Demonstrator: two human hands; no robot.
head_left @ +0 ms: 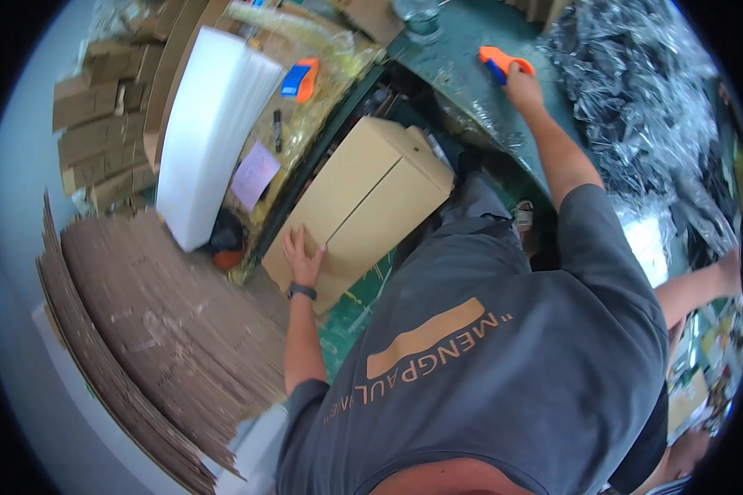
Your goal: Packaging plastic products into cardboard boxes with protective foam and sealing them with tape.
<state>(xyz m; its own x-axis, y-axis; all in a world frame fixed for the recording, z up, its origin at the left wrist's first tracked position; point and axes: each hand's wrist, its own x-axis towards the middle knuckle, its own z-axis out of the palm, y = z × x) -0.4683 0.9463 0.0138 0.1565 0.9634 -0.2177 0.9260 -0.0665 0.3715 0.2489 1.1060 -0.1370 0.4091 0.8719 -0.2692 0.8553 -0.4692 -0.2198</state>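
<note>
A closed brown cardboard box [363, 194] lies tilted in front of me, a seam running along its top face. Flat on its near left end rests my left hand [305, 262], fingers spread, with a dark band on the wrist. My right hand [520, 87] is stretched out over the green surface at the far right. Its fingers close around one end of an orange and blue tape dispenser [495, 62]. A similar orange and blue dispenser [300, 81] lies on the worktable beyond the box, apart from both hands.
White foam sheets [210, 132], a black marker [277, 130] and a pink paper [256, 175] are on the left worktable. Flattened cardboard [157, 322] is stacked at lower left. Crumpled clear plastic [636, 107] heaps at far right. Another person's arm [698, 290] shows at right.
</note>
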